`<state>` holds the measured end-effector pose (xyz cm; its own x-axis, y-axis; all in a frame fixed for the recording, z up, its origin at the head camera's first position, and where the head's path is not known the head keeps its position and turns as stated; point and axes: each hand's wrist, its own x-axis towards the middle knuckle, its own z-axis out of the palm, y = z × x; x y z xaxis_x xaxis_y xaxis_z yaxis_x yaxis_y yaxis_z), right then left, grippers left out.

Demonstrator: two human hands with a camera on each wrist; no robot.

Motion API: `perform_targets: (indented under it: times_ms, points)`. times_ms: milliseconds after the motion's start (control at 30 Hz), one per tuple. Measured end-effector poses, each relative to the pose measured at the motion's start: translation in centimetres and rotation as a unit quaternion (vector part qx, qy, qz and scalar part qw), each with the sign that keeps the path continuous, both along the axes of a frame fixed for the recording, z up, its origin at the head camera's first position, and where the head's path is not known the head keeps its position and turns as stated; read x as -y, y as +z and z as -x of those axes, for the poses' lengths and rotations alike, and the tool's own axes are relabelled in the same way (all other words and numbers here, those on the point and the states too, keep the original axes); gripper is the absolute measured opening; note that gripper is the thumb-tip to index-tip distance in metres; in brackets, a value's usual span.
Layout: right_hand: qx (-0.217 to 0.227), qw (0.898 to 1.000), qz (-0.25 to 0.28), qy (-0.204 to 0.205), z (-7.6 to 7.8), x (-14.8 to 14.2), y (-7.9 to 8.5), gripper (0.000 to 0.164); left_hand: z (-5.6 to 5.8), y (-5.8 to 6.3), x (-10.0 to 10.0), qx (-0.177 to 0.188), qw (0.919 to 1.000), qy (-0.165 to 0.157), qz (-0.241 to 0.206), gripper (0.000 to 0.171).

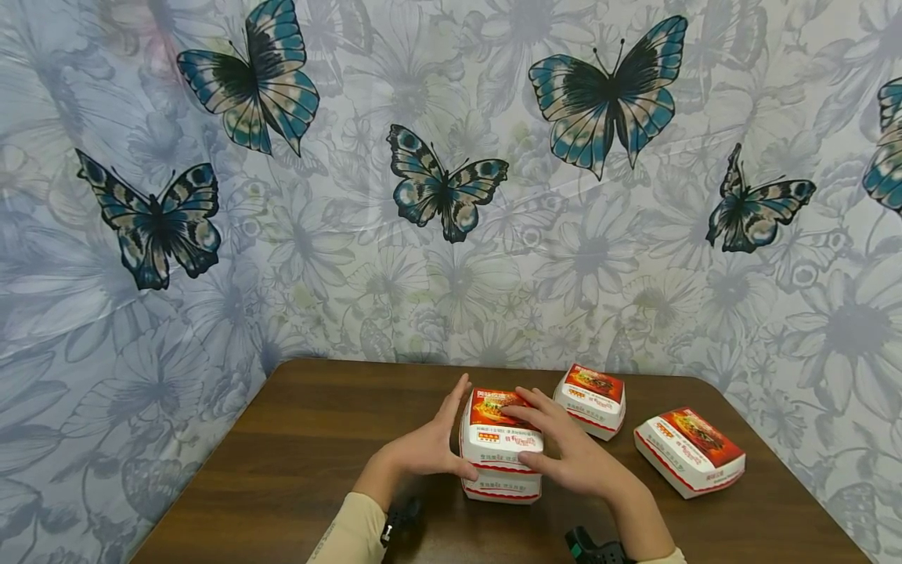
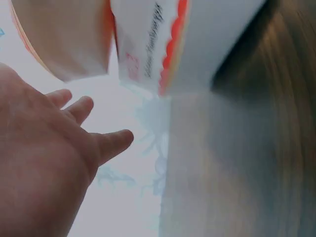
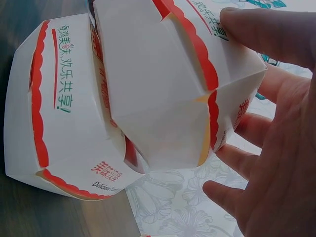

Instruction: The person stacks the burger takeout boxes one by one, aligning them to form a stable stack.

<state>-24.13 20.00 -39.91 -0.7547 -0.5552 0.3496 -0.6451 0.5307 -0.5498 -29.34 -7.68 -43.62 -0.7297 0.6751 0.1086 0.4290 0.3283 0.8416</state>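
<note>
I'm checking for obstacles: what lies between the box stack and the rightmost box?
In the head view, the right hand and then a narrow strip of bare table.

“欢乐共享!” marks upper box (image 3: 153,98) and lower box (image 3: 74,140), the latter also “Delicious”.

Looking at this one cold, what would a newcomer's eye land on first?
Probably the teal-and-black butterflies spread across the pale floral backdrop behind the table. Next, on the table, comes a stack of two red-and-white boxes, between the left hand and right hand. Two similar boxes sit farther right.
</note>
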Motion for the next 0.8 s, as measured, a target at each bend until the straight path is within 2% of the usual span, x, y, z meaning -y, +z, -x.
perform_targets:
  times_ms: [200, 500, 667, 800]
  points:
    - [-0.004, 1.000, 0.004, 0.004, 0.0, -0.1, 0.0, 0.054, -0.5, 0.7, -0.9, -0.024, 0.9997, 0.003, -0.008, 0.119]
    - [-0.004, 1.000, 0.007, 0.005, 0.0, 0.0, 0.0, 0.054, -0.8, 0.7, -1.3, -0.049, 0.9981, 0.024, -0.027, 0.101]
    - [-0.001, 1.000, 0.011, -0.019, 0.0, -0.1, 0.1, 0.059, -0.7, 0.6, -1.2, -0.056, 0.9977, 0.028, -0.026, 0.099]
    - [-0.026, 0.998, 0.033, -0.047, 0.1, -0.4, 0.2, 0.061, -0.6, 0.5, -1.3, -0.064, 0.9974, 0.026, -0.024, 0.098]
